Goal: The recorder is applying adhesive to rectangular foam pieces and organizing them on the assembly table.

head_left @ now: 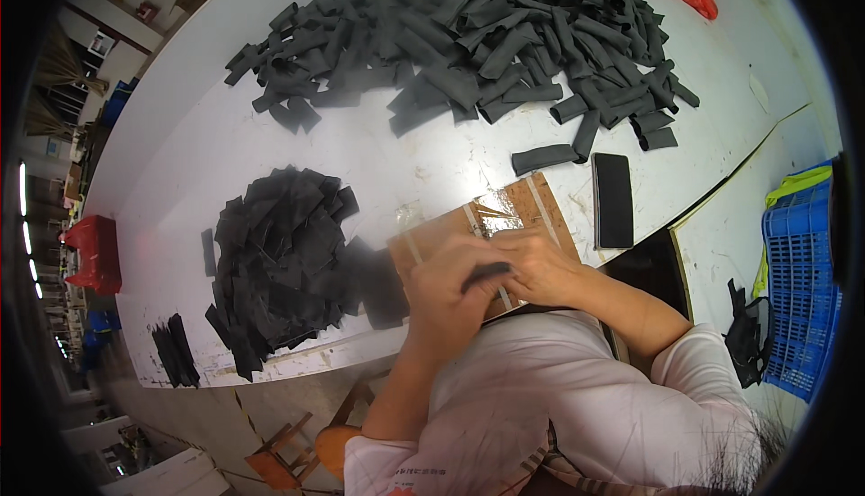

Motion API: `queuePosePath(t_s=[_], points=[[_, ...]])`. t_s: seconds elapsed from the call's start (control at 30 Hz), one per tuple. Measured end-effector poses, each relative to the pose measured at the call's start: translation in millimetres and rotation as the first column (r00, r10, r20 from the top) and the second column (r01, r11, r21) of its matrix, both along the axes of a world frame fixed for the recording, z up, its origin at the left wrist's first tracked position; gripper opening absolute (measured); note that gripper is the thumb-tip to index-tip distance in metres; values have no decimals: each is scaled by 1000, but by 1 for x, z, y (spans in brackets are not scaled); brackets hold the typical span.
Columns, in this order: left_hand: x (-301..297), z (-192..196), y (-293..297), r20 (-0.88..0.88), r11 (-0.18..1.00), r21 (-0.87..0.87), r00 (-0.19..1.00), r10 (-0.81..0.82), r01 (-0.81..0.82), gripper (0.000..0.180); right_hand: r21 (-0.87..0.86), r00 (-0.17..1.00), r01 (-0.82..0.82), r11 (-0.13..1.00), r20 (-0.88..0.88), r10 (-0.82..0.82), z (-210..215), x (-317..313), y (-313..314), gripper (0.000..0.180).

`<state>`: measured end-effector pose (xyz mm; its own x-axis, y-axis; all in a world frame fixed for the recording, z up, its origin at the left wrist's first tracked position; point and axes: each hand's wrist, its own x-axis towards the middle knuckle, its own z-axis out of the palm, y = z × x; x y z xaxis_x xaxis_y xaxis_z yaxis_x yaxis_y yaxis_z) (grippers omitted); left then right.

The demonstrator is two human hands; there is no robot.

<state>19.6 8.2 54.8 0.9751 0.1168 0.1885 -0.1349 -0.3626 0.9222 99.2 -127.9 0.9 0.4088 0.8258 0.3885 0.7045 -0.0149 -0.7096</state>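
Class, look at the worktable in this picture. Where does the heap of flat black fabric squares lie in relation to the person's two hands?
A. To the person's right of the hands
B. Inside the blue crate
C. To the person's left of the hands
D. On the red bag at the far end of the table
C: the heap of flat black squares lies on the white table to the left of the left hand and right hand, which work over a brown board.

You wear a pale pink top [550,397] with short sleeves, so both your forearms are bare. Near the lower hem there is a small printed marking in dark and red, and a striped edge shows beside it. Your left hand [446,293] and right hand [541,266] have no gloves, and I see no rings or watch.
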Motion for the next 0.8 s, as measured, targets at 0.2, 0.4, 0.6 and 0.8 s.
queuePosePath(t_s=[0.2,0.4,0.6,0.8], points=[[-6,-10,-3,126,984,-137,983,135,-117,12,-197,1000,26,980,2,-26,0,1,4,16],[-15,-20,0,298,767,-641,910,290,-34,11,-196,988,46,980,153,-16,35,4,7,9],[-22,-38,3,226,636,-772,924,307,-23,11,-139,996,2,990,86,10,10,-1,11,16],[-27,-33,4,252,733,-677,917,308,-60,9,-151,992,4,989,126,15,11,-3,5,14]])
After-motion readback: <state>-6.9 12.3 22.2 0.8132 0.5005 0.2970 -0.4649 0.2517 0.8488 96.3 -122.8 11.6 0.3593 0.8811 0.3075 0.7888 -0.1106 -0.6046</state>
